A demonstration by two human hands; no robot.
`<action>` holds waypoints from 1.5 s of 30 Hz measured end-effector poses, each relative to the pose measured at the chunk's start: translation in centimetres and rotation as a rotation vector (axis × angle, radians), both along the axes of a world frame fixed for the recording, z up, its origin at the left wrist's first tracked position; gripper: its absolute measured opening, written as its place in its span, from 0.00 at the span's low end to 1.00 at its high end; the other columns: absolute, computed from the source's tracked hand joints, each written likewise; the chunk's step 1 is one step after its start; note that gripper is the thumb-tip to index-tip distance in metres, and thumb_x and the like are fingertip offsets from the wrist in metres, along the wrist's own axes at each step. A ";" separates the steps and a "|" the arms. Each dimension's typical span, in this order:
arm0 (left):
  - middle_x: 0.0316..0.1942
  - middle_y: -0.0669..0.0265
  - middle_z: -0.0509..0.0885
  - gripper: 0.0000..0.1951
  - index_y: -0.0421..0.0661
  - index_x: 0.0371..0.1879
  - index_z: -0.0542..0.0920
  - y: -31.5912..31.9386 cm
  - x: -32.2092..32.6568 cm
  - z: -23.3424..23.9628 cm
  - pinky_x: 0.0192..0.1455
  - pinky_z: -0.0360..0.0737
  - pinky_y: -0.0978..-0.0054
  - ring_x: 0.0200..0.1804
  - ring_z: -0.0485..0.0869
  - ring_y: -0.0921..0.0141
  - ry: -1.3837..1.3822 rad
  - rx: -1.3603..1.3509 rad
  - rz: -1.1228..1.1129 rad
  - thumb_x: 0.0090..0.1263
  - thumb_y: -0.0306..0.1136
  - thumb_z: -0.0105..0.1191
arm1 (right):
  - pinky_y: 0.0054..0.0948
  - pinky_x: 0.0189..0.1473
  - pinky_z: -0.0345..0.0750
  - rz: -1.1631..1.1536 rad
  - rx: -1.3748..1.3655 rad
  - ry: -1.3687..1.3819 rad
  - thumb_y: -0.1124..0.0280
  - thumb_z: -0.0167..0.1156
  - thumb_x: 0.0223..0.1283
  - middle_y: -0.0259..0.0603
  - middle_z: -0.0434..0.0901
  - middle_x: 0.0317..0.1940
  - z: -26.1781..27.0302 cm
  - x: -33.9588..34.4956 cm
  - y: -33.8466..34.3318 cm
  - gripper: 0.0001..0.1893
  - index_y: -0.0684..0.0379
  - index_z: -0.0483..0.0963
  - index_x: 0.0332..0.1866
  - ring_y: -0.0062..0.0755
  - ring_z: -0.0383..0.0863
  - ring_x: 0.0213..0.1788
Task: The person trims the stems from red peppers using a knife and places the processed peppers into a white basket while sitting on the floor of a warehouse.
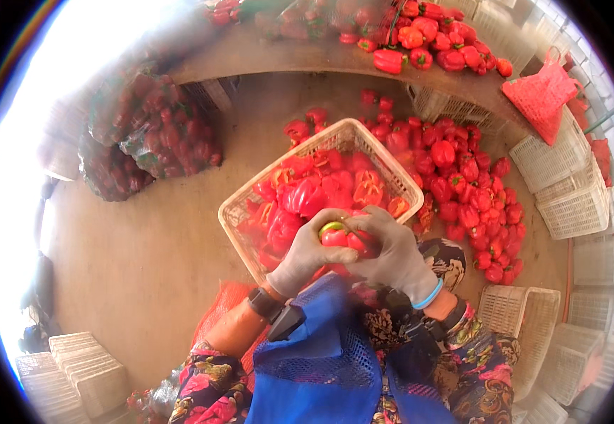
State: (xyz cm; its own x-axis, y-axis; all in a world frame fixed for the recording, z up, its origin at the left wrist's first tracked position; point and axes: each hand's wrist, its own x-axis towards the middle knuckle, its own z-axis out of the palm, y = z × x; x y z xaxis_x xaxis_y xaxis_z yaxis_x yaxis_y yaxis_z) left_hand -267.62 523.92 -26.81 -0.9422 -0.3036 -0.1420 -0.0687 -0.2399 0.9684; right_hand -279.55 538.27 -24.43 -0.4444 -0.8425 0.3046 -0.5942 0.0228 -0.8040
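Observation:
Both my hands wear pale gloves and meet around one red bell pepper [341, 239] with a green patch at its stem end. My left hand [309, 246] grips its left side. My right hand [391, 254] holds it from the right; whether these fingers also hold a tool cannot be told. Just beyond and beneath my hands stands a pale plastic crate [285, 153], tilted in the view. Inside it lie many red peppers [304, 197], some of them split or cut with orange-red insides showing.
A large heap of red peppers [468, 169] lies on the floor right of the crate. Mesh sacks of peppers [163, 132] stand at left. More peppers [450, 42] lie on a curved-looking table [296, 55] ahead. Plastic crates [572, 201] are stacked at right, others [92, 371] lower left.

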 end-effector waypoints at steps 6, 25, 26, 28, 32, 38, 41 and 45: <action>0.48 0.66 0.78 0.28 0.46 0.50 0.73 -0.1 -0.1 -2.3 0.59 0.74 0.73 0.52 0.77 0.70 0.061 0.545 0.077 0.48 0.25 0.69 | 0.20 0.46 0.76 0.090 0.014 -0.438 0.74 0.67 0.49 0.32 0.77 0.39 -0.6 -1.0 -0.6 0.17 0.61 0.75 0.46 0.16 0.76 0.41; 0.65 0.63 0.66 0.45 0.47 0.74 0.51 -0.5 0.8 0.0 0.67 0.66 0.70 0.66 0.66 0.70 0.197 0.269 0.134 0.60 0.35 0.65 | 0.46 0.46 0.80 0.107 0.391 0.326 0.61 0.62 0.55 0.46 0.77 0.53 2.8 -1.0 -4.4 0.32 0.47 0.62 0.66 0.53 0.82 0.47; 0.67 0.63 0.63 0.49 0.48 0.75 0.47 0.6 0.9 0.2 0.68 0.65 0.70 0.68 0.63 0.69 0.203 0.312 0.158 0.58 0.30 0.66 | 0.47 0.45 0.80 0.108 0.337 0.322 0.61 0.62 0.55 0.46 0.77 0.52 1.1 -1.6 -3.6 0.33 0.46 0.60 0.67 0.53 0.82 0.46; 0.66 0.61 0.65 0.49 0.48 0.75 0.47 1.5 0.8 -2.1 0.68 0.65 0.69 0.68 0.65 0.68 0.209 0.153 0.194 0.55 0.26 0.65 | 0.46 0.46 0.80 0.056 0.321 0.280 0.63 0.62 0.54 0.47 0.77 0.53 -0.8 -0.6 -3.4 0.33 0.47 0.60 0.67 0.54 0.82 0.45; 0.63 0.60 0.69 0.50 0.45 0.75 0.47 2.6 0.9 -0.1 0.66 0.69 0.69 0.64 0.70 0.67 0.131 0.081 0.301 0.55 0.25 0.64 | 0.44 0.45 0.80 -0.026 0.377 0.186 0.64 0.63 0.52 0.47 0.81 0.45 0.2 0.5 -3.1 0.29 0.49 0.64 0.61 0.53 0.82 0.46; 0.64 0.60 0.69 0.48 0.41 0.75 0.50 1.3 -0.4 1.9 0.65 0.69 0.73 0.64 0.70 0.71 0.104 -0.105 -0.030 0.54 0.23 0.65 | 0.28 0.45 0.80 -0.059 0.092 -0.261 0.71 0.70 0.44 0.48 0.84 0.38 -0.8 -1.3 -0.4 0.24 0.61 0.74 0.50 0.28 0.85 0.42; 0.62 0.59 0.71 0.52 0.41 0.75 0.47 0.9 -0.7 0.6 0.63 0.72 0.71 0.60 0.74 0.69 0.013 -0.226 -0.095 0.50 0.22 0.67 | 0.28 0.48 0.79 0.001 0.143 -0.564 0.72 0.69 0.45 0.46 0.84 0.40 -2.0 -2.3 0.1 0.23 0.60 0.75 0.50 0.28 0.83 0.46; 0.57 0.58 0.74 0.55 0.44 0.75 0.43 1.4 -1.9 1.0 0.60 0.74 0.70 0.57 0.76 0.67 -0.072 -0.047 -0.095 0.50 0.24 0.67 | 0.38 0.53 0.77 -0.074 0.198 -0.047 0.67 0.69 0.48 0.47 0.81 0.46 -1.5 -1.6 0.6 0.28 0.55 0.69 0.57 0.46 0.82 0.50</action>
